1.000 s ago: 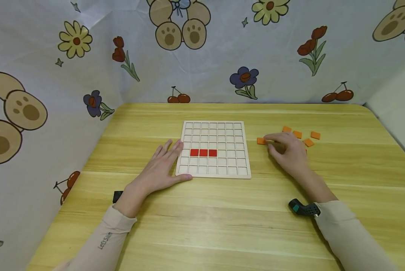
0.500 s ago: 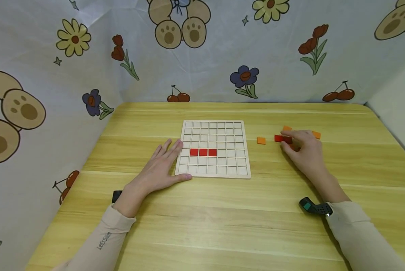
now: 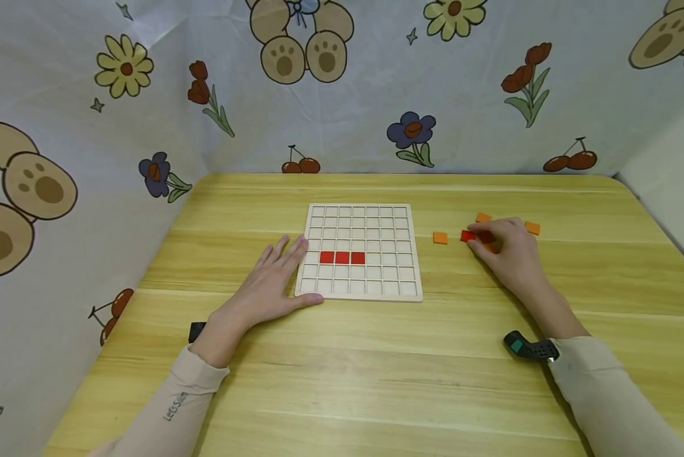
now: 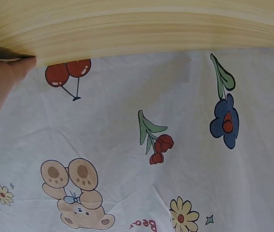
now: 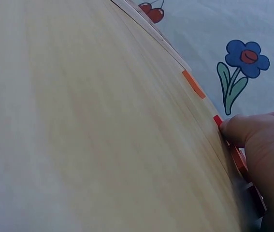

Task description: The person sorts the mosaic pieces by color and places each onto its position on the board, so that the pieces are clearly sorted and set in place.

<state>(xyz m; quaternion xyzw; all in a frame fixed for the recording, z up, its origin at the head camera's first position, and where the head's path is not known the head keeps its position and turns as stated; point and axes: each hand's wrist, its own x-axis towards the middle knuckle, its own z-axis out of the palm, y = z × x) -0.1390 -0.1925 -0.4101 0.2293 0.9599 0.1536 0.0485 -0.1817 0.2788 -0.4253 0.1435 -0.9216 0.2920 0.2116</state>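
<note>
Two beige sleeves [image 3: 610, 397] reach over the wood-grain table [image 3: 347, 381], the left one printed with dark lettering. A black strap [image 3: 538, 351] circles the right wrist, and a small black device [image 3: 197, 331] shows beside the left.

The left hand [image 3: 266, 285] lies flat and spread, gripping nothing; its thumb rests at the near left corner of the pale wooden grid board [image 3: 364, 296], its fingertips against the left edge. On the board, three red tiles [image 3: 342, 258] sit side by side in the third row from the near edge, filling the second to fourth cells from the left.

Right of the board, the right hand [image 3: 510, 257] is nearly closed, thumb and forefinger pinching a loose red tile [image 3: 466, 235] low over the table. An orange tile [image 3: 440, 238] lies between it and the board. Darker tiles [image 3: 484, 237] are partly hidden beneath the palm; another orange piece [image 3: 533, 228] lies past the knuckles, and one more [image 3: 482, 217] just beyond the fingers.

Behind the table hangs a white cloth [image 3: 347, 120] printed with flowers, cherries and bears.
</note>
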